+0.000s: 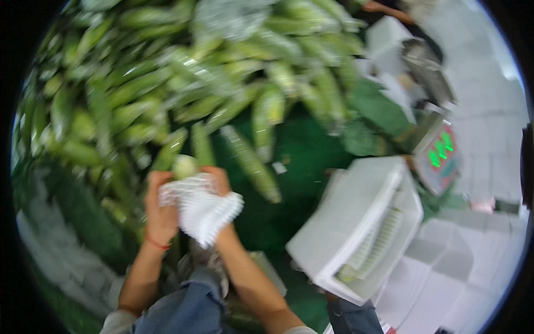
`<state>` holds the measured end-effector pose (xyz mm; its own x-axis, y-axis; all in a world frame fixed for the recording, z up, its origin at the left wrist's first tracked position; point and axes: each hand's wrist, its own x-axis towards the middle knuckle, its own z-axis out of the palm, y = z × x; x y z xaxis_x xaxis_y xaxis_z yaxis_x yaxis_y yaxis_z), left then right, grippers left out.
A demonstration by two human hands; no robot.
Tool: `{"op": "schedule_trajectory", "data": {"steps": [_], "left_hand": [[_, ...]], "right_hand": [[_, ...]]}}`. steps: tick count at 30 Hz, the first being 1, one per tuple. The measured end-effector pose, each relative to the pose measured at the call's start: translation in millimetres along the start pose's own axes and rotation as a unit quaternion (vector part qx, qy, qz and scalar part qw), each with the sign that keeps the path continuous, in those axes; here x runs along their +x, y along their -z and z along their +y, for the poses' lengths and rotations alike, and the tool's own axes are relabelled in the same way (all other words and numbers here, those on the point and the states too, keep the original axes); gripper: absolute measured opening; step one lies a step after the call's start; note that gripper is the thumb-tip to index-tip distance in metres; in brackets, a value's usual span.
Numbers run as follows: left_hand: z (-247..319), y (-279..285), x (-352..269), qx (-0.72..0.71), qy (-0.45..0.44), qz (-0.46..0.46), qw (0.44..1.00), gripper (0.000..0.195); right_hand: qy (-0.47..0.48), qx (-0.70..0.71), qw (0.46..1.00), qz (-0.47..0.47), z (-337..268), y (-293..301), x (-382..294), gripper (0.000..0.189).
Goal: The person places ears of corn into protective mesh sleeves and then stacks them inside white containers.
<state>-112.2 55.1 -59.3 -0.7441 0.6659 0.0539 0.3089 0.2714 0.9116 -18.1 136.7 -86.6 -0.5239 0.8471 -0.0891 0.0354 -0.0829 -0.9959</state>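
Note:
Both of my hands are together in front of my knees, below the pile of long green vegetables. A white foam mesh sleeve [204, 208] hangs between them, and the pale green rounded end of a vegetable [185, 167] sticks out of its top. My left hand [160, 208], with a red string round the wrist, grips the sleeve's left side. My right hand [219, 181] is at its upper right, partly hidden by the mesh. The picture is blurred. Just beyond my hands, a long green vegetable in clear wrap [250, 163] lies on the green surface.
A large heap of wrapped green vegetables [137, 87] spreads across the upper left. To the right, a white foam box [354, 225] stands tilted with mesh-sleeved items inside. Beyond it are a scale with a lit green display [440, 150] and another person's arm [390, 10].

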Motion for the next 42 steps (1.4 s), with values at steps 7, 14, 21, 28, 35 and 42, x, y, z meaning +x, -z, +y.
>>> {"op": "schedule_trajectory", "data": {"steps": [7, 14, 21, 28, 35, 42], "left_hand": [[-37.7, 40.6, -48.9, -0.230, 0.167, -0.076, 0.956, 0.031], [-126.8, 2.1, -23.7, -0.079, 0.145, -0.011, 0.986, 0.021], [-19.4, -17.5, -10.8, -0.489, 0.426, -0.222, 0.728, 0.042], [161.9, -92.8, -19.7, -0.175, -0.183, -0.395, 0.883, 0.049], [279.4, -239.2, -46.5, -0.154, -0.194, -0.619, 0.745, 0.041], [251.9, -258.4, -60.6, 0.271, -0.615, -0.570, 0.473, 0.040]], "right_hand": [[-0.114, 0.163, 0.979, 0.036, 3.9, -20.5, -57.4, 0.010], [-0.199, 0.262, 0.938, 0.110, 76.9, -44.2, -40.0, 0.022], [0.020, -0.023, 0.999, 0.032, -45.4, 5.8, -48.9, 0.020], [-0.306, 0.564, 0.767, 0.014, -162.8, 167.5, -131.1, 0.061], [-0.330, 0.389, 0.857, 0.065, -245.9, 360.4, -188.8, 0.069], [-0.176, 0.251, 0.919, 0.246, -159.9, 397.8, -166.7, 0.049]]}}
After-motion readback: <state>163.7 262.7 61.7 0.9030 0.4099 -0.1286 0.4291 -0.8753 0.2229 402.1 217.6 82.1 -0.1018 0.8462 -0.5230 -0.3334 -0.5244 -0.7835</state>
